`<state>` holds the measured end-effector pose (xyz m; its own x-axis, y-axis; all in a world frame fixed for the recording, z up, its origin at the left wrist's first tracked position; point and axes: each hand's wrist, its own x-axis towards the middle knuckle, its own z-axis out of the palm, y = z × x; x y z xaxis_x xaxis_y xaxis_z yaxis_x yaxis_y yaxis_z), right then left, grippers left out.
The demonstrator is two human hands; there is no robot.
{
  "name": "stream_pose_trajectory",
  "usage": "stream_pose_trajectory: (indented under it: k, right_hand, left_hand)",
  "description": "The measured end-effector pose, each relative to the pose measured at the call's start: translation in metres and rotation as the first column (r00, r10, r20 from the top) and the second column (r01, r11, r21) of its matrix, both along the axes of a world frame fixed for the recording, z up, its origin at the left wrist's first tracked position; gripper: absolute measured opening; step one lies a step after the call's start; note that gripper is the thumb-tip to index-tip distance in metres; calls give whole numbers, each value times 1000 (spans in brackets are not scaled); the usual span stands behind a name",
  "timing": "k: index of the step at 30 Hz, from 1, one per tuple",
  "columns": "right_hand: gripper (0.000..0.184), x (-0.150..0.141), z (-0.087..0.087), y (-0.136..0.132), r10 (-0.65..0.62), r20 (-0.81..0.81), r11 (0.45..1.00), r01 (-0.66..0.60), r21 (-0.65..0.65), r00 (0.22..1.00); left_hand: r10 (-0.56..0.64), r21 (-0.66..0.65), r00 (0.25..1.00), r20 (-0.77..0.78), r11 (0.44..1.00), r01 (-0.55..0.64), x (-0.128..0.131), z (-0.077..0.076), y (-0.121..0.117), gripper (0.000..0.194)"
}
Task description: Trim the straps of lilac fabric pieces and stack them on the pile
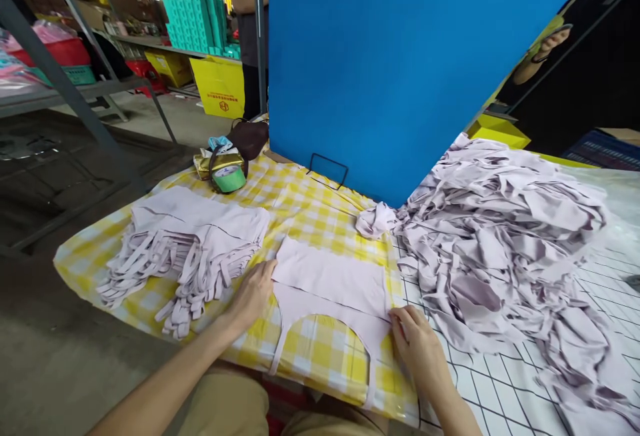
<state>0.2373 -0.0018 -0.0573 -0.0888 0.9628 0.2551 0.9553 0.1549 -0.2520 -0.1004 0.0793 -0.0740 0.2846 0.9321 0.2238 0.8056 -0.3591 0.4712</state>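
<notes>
A pale lilac camisole [330, 283] lies spread on the yellow checked cloth in front of me, its two straps pointing toward my lap. A crosswise edge on it suggests a folded-over part. My left hand [256, 293] pinches its left side edge. At the opposite side edge, my right hand [414, 337] has its thumb and fingers closed on the fabric. Left of my left hand sits a neat stack of similar camisoles [200, 216], their straps hanging toward me. A large loose heap of lilac garments [500, 243] lies to the right.
A tall blue board [390, 69] stands behind the camisole, with a black wire stand [327, 171] at its foot. Green tape [229, 178] and a dark bag [250, 137] lie at the back left. The checked tablecloth [300, 203] meets a white grid cloth [493, 383]. A person [245, 29] stands beyond.
</notes>
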Motion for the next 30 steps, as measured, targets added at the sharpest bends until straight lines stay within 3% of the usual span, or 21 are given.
stream_pose_trajectory:
  k: [4, 8, 12, 19, 23, 26, 30]
  right_hand:
    - [15, -6, 5, 3, 143, 122, 990, -143, -14, 982]
    - [21, -9, 1, 9, 153, 338, 986, -168, 18, 929]
    - [22, -6, -2, 8, 141, 422, 983, -176, 45, 896]
    - [17, 9, -5, -4, 58, 362, 994, -89, 69, 930]
    - [14, 5, 3, 5, 44, 279, 996, -64, 65, 959]
    - [24, -17, 12, 29, 73, 175, 996, -81, 42, 982]
    - [38, -75, 18, 68, 130, 129, 991, -124, -50, 983]
  left_hand:
    - [11, 5, 999, 35, 1000, -12, 0, -1, 0, 37]
    - [14, -7, 998, 69, 1000, -13, 0, -2, 1, 37]
    - [20, -5, 995, 94, 1000, -20, 1, -2, 0, 38]
    - [-21, 12, 998, -63, 1000, 21, 5, 16, -7, 37]
    - [-55, 5, 982, -182, 998, 57, 6, 24, -10, 36]
    - [-50, 17, 974, -221, 998, 55, 6, 25, -11, 34]
    - [-63, 33, 976, -209, 997, 72, 4, 24, -13, 26]
